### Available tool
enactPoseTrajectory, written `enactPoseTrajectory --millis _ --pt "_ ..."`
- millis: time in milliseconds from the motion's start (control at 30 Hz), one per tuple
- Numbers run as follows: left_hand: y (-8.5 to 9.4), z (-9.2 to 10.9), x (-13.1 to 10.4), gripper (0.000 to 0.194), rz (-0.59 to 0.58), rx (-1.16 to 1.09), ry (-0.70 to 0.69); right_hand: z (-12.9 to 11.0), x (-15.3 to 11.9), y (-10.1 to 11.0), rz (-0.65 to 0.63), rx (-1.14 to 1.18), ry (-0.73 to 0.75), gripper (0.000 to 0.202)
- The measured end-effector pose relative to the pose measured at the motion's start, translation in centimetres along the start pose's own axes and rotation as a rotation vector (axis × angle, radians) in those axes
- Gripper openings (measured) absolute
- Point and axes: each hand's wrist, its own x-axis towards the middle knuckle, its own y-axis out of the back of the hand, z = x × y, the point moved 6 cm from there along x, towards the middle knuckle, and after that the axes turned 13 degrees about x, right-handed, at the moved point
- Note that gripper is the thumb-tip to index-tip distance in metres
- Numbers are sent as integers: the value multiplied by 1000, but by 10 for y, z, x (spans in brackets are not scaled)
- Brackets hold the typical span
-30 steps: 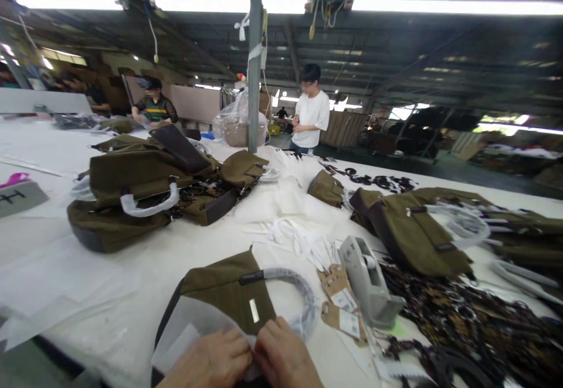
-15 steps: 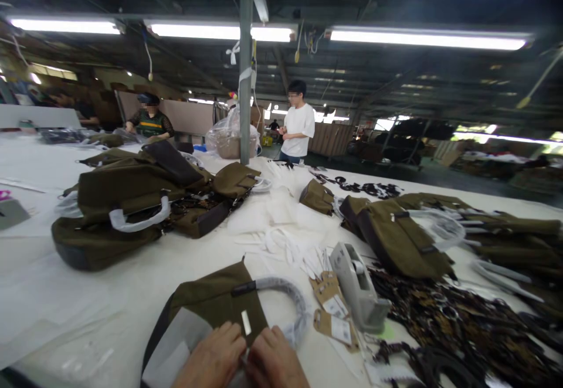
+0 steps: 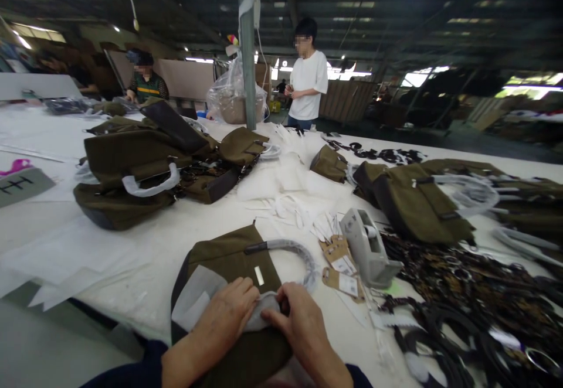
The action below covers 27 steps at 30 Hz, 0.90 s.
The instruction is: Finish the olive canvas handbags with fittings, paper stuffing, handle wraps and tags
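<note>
An olive-green handbag [image 3: 237,244] with dark trim lies on the table in front of me. Its far handle [image 3: 301,254], wrapped in clear plastic, curves out to the right. My left hand [image 3: 231,306] has its fingers curled over a strip of white wrapping [image 3: 261,312] at the bag's near side. From the other side my right hand [image 3: 301,320] pinches the same wrapping between thumb and fingers. What lies inside the wrapping is hidden. A sheet of white tissue [image 3: 197,294] rests on the bag beside my left hand. A small pale label [image 3: 259,275] sits on the bag's face.
Right of the bag are brown tags [image 3: 341,279], a grey tape dispenser [image 3: 372,250] and a heap of dark straps [image 3: 466,282]. More olive bags are piled at left [image 3: 132,165] and right [image 3: 422,206]. A person in white [image 3: 310,86] stands beyond the table.
My view has tilted down, so more of the table and my forearms show. My hands have moved apart slightly, and the white wrapping now shows between them.
</note>
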Motion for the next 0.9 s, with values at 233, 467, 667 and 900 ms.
enactPoseTrajectory --millis 233,467,667,900 --pt "2 -1 -1 18 39 -49 -17 2 4 -7 -12 199 -91 13" --pt "9 4 -1 18 71 35 -36 5 10 -6 -18 220 -174 18" --pt "2 10 2 15 44 170 -84 6 17 -6 -36 135 -194 11" --pt "-10 12 4 15 68 212 -163 7 17 -7 -9 131 -157 9"
